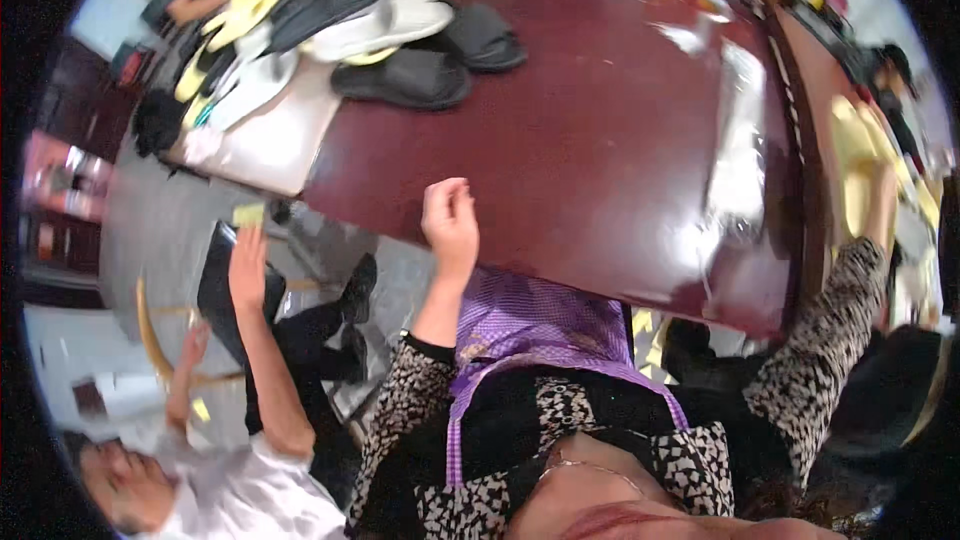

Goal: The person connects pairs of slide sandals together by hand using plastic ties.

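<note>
The left hand (450,222) is held loosely curled and empty over the near edge of the dark red worktop (600,140). The right hand (882,202), beyond the worktop's right edge, cannot be judged. The slipper pile (370,30) lies at the worktop's far left corner; overhanging pairs could slide off if nudged.

Single view: head-worn fisheye, left unit of the pair. It looks steeply down past the wearer's chest and purple apron (530,325) onto a dark red table (600,140), which fills the middle of the frame at close range. The wearer's torso occupies the lower edge; the table's far end and a pile of slippers (350,20) sit toward the top. Straight edges bow near the rim, and black corners ring the circular field. At lower left a seated co-worker (250,480) falls within view. No second view shares the scene.
</note>
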The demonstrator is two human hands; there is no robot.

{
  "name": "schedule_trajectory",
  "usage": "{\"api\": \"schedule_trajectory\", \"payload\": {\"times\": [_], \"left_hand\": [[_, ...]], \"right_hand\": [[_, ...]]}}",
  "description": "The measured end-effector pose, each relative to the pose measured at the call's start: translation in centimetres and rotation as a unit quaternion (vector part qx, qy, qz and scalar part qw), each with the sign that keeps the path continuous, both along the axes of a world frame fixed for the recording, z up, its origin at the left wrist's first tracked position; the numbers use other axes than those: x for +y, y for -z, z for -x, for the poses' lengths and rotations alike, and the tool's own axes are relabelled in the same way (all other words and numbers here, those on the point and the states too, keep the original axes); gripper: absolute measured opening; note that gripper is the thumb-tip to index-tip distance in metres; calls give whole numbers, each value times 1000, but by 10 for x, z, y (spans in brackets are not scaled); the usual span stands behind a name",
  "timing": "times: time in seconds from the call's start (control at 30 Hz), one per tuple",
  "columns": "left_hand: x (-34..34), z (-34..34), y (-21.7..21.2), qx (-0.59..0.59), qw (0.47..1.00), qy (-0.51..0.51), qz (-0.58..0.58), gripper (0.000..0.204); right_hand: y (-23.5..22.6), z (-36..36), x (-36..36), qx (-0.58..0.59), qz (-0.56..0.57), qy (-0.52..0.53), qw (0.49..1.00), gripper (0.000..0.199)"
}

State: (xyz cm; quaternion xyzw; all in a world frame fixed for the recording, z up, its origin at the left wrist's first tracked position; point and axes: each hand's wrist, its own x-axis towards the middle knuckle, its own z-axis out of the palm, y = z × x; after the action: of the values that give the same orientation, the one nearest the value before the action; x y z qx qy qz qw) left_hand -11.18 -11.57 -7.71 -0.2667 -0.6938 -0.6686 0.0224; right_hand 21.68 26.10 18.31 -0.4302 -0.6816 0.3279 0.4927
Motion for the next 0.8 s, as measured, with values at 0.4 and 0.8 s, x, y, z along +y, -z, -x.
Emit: {"api": "schedule_trajectory", "payload": {"times": [0.4, 0.8], "left_hand": [[21, -6, -15, 3, 999, 24, -46, 10], [7, -2, -16, 33, 999, -6, -31, 10]], "right_hand": [[59, -82, 208, -482, -294, 135, 815, 34], [127, 248, -100, -138, -96, -413, 895, 20]]}}
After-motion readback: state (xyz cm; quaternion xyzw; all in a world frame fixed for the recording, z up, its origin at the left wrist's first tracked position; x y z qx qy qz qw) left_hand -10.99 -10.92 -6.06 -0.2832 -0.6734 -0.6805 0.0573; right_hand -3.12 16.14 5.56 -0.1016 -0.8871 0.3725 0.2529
